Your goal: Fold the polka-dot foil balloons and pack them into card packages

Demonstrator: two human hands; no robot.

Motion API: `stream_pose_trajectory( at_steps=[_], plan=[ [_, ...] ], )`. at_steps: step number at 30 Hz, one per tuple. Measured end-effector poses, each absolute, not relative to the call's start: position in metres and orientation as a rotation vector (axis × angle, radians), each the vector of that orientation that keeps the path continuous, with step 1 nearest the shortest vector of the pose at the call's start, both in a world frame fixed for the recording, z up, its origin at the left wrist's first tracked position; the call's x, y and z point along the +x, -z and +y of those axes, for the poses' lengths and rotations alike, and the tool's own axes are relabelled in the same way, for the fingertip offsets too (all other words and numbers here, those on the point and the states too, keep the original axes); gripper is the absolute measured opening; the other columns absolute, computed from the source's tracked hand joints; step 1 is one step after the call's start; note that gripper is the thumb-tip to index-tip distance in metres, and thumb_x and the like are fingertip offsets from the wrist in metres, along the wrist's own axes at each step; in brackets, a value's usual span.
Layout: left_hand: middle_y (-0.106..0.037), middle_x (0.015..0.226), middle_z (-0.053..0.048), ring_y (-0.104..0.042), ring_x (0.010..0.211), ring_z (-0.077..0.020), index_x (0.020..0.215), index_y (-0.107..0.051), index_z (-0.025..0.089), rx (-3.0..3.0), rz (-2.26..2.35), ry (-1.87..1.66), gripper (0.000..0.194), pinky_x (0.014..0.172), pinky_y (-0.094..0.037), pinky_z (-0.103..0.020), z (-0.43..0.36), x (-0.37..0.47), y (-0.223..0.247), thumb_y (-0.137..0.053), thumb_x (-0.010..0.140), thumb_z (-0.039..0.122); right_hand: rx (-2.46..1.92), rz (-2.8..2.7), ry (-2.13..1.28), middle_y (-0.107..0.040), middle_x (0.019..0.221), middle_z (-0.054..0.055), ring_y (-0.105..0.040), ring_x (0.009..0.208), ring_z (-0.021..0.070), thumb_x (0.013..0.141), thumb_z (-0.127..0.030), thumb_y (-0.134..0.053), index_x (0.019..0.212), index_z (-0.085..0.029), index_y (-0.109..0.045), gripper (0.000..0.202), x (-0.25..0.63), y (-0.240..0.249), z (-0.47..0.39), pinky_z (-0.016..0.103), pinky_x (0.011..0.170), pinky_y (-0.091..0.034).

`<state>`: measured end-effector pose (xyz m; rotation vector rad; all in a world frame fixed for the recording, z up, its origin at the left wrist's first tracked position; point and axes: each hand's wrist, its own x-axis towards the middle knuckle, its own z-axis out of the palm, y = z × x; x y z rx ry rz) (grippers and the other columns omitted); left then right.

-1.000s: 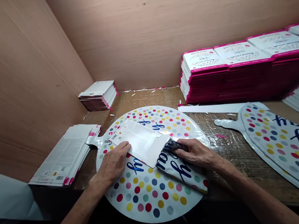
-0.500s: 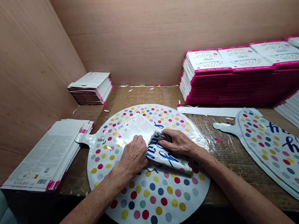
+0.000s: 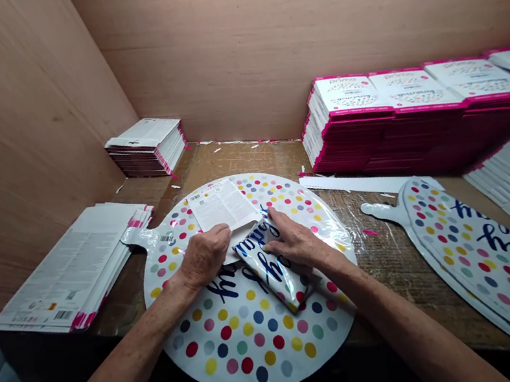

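Observation:
A round foil balloon [image 3: 244, 351] with coloured dots lies flat in front of me, its tail pointing left. Over it, my left hand [image 3: 206, 252] pinches the near edge of a white printed card sleeve [image 3: 223, 206], lifting its flap. My right hand [image 3: 296, 240] grips a folded foil balloon [image 3: 270, 261] with blue lettering, thumb on top. The folded balloon's far end sits at the sleeve's near edge; whether it is inside I cannot tell. The fingers beneath the folded balloon are hidden.
Printed card sleeves [image 3: 61, 265] lie stacked at the left, with another stack [image 3: 148, 144] behind. Tall rows of pink-edged packs [image 3: 395, 120] stand at the back right. More flat dotted balloons [image 3: 490, 268] lie at the right, near a white strip [image 3: 356, 181]. Wooden walls enclose the back and left.
My left hand has moved left and slightly away from me, and the sleeve has turned and lifted at its near edge. The folded balloon has swung to a steeper angle in my right hand.

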<state>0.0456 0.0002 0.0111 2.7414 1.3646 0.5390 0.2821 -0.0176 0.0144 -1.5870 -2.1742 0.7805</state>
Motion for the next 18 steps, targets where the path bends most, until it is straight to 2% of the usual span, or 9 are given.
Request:
stream_pose_trajectory(
  at_steps=[2,4,8,13,18],
  plan=[
    [-0.067,0.087,-0.008,-0.066,0.082,-0.0172,0.083,-0.062,0.018,2.742,1.373,-0.604,0.025,0.072,-0.055,-0.026,-0.002,0.048,-0.013,-0.038,0.092,0.014,-1.698,-2.169,-0.801,-0.043,0.145,0.017,-0.045,0.131,0.0320,0.084,-0.029,-0.063,0.146,-0.017,-0.032,0.070,0.276,-0.022,-0.016,0.043,0.102,-0.041],
    [-0.067,0.087,-0.008,-0.066,0.084,-0.0172,0.083,-0.061,0.018,2.749,1.367,-0.640,0.025,0.072,-0.055,-0.025,-0.004,0.051,-0.016,-0.038,0.092,0.015,-1.781,-2.170,-0.796,-0.049,0.136,0.019,-0.053,0.119,0.0315,0.090,-0.031,-0.057,0.138,-0.016,-0.040,0.054,0.272,-0.029,-0.015,0.041,0.093,-0.044],
    [-0.067,0.086,-0.008,-0.065,0.081,-0.0159,0.082,-0.060,0.018,2.778,1.310,-0.672,0.025,0.069,-0.054,-0.023,-0.009,0.054,-0.021,-0.037,0.093,0.015,-1.786,-2.098,-0.761,-0.055,0.123,0.017,-0.056,0.109,0.0276,0.099,-0.032,-0.039,0.128,-0.015,-0.047,0.035,0.273,-0.027,-0.017,0.038,0.088,-0.044],
    [-0.067,0.083,-0.006,-0.065,0.077,-0.0153,0.080,-0.061,0.017,2.808,1.248,-0.661,0.026,0.067,-0.054,-0.023,-0.011,0.057,-0.024,-0.039,0.092,0.013,-1.687,-1.965,-0.922,-0.063,0.112,0.006,-0.058,0.102,0.0219,0.086,-0.034,-0.061,0.116,-0.019,-0.056,0.034,0.287,-0.016,-0.016,0.031,0.086,-0.043],
    [-0.068,0.086,-0.008,-0.065,0.075,-0.0165,0.080,-0.061,0.016,2.898,1.284,-0.557,0.026,0.064,-0.053,-0.024,-0.012,0.066,-0.034,-0.038,0.089,0.008,-1.679,-1.989,-0.902,-0.066,0.102,0.005,-0.059,0.095,0.0218,0.078,-0.038,-0.070,0.100,-0.018,-0.061,0.031,0.283,-0.021,-0.011,0.030,0.079,-0.042]
  ],
)
